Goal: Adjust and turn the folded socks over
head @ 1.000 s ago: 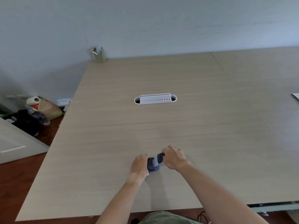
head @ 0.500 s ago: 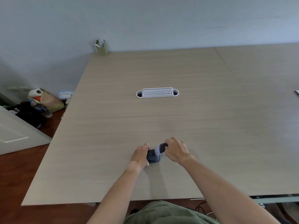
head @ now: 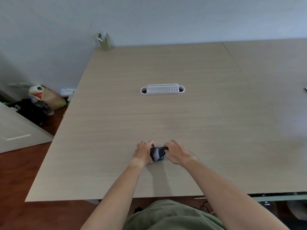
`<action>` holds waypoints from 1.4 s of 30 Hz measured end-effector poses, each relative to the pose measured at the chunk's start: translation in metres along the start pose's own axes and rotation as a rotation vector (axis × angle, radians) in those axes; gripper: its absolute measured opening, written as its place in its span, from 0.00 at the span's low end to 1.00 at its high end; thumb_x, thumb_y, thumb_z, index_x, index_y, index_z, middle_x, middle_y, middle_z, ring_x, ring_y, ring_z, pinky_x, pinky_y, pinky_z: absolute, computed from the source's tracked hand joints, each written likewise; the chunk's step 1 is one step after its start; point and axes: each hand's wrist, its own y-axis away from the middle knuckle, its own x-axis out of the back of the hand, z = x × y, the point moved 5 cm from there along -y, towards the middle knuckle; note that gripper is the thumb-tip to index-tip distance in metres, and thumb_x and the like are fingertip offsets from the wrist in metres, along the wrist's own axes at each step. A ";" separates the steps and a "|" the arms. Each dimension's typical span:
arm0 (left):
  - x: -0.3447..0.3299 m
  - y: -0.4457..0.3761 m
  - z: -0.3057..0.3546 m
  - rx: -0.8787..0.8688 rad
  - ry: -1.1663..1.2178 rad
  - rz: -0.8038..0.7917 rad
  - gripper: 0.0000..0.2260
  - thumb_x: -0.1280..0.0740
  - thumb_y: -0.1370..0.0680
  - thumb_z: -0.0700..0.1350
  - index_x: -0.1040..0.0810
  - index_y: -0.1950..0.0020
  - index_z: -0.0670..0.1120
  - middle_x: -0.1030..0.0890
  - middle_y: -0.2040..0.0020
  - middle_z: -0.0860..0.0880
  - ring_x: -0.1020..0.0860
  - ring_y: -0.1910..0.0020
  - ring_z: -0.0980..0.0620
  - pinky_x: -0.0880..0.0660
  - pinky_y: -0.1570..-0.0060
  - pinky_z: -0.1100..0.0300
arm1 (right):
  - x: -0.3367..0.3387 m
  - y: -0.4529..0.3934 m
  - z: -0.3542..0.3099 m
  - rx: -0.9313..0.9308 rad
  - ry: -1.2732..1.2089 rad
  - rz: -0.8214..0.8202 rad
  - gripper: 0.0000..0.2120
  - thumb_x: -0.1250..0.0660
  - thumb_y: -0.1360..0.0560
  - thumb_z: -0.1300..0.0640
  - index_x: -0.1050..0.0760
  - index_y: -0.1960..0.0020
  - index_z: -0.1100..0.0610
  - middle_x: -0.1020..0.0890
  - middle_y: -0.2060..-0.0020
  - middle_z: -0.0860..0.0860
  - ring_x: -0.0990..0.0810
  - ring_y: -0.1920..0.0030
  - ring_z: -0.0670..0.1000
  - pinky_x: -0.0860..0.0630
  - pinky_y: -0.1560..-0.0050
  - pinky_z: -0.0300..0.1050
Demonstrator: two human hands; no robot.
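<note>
- Both hands, left [head: 144, 152] and right [head: 176, 153], have drawn closer together and now clamp the dark rolled sock bundle [head: 157, 153] between them.
- The bundle looks more compact than a second ago, resting on the surface [head: 166, 122].
- The white cable port [head: 162, 89] sits well beyond the hands.

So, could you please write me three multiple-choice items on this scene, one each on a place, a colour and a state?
1. Where does the white cable port sit?
A. mid-table, beyond the hands
B. on the floor
C. at the near edge

2. What colours is the rolled sock?
A. red and yellow
B. dark with a grey band
C. plain white

3. How do the hands stand?
A. both lie flat and apart
B. only one touches the sock
C. both grip the sock

Answers: 1 A, it is set in the table past the hands. 2 B, a grey band crosses dark cloth. 3 C, left hand and right hand curl round it.
</note>
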 end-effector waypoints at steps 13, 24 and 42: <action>0.007 -0.003 -0.001 -0.056 0.036 0.012 0.24 0.25 0.37 0.34 0.25 0.44 0.50 0.25 0.46 0.45 0.29 0.41 0.44 0.26 0.43 0.53 | 0.007 -0.002 -0.001 -0.027 0.027 0.015 0.07 0.41 0.26 0.60 0.25 0.51 0.58 0.23 0.46 0.59 0.23 0.46 0.63 0.27 0.49 0.51; -0.003 0.017 0.004 0.130 0.107 0.131 0.42 0.22 0.43 0.58 0.35 0.34 0.48 0.33 0.40 0.48 0.34 0.39 0.46 0.30 0.43 0.55 | 0.006 -0.011 -0.011 -0.053 -0.153 -0.012 0.06 0.41 0.27 0.60 0.26 0.57 0.58 0.23 0.50 0.58 0.23 0.52 0.61 0.27 0.56 0.49; -0.006 0.016 0.012 0.019 0.001 0.204 0.38 0.25 0.37 0.49 0.36 0.30 0.45 0.29 0.35 0.49 0.32 0.36 0.46 0.30 0.41 0.56 | 0.022 -0.011 -0.010 -0.108 -0.046 0.101 0.09 0.41 0.28 0.62 0.25 0.51 0.60 0.23 0.48 0.58 0.23 0.47 0.62 0.30 0.50 0.50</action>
